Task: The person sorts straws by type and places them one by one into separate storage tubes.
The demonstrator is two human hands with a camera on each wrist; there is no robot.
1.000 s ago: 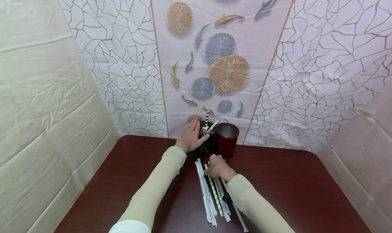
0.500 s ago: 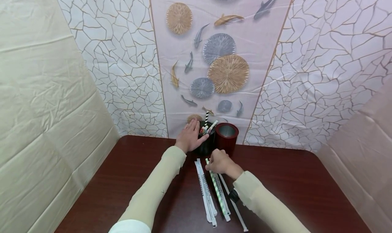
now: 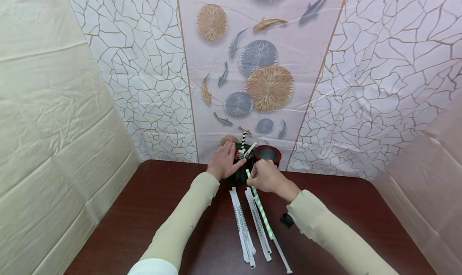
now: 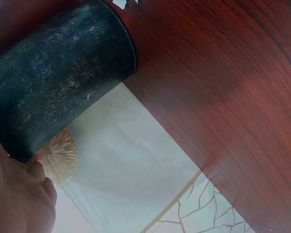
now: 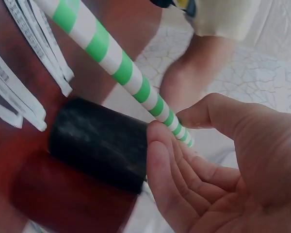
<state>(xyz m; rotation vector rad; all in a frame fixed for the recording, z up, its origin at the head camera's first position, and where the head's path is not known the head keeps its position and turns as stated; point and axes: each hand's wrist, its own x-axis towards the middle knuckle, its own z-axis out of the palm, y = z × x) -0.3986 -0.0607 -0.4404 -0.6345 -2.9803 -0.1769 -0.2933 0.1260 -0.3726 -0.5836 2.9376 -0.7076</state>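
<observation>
My left hand (image 3: 221, 160) holds the upper left side of a black cup (image 3: 238, 178), thumb across its front. In the left wrist view its fingertips sit at the cup's rim. A black-and-white striped straw (image 3: 244, 140) and a few patterned pieces stick out of that cup. My right hand (image 3: 267, 176) pinches a green-and-white striped straw (image 5: 123, 70) near its far end, between thumb and fingertips. The straw slants over the table, its near end overlapping a thin white straw (image 3: 281, 254). Right beside the black cup stands a dark red cup (image 3: 278, 157), partly hidden behind my right hand.
White-wrapped straws lie lengthwise on the dark red-brown table (image 3: 173, 194), in a left bundle (image 3: 242, 229) and a right bundle (image 3: 258, 227). A patterned cloth (image 3: 151, 86) hangs close behind the cups. Pale cloth (image 3: 54, 166) bounds the left side, pinkish cloth the right.
My right hand has moved forward and to the right, lifting the far end of the green-and-white straw off the wrapped straws. My left hand stays on the black cup.
</observation>
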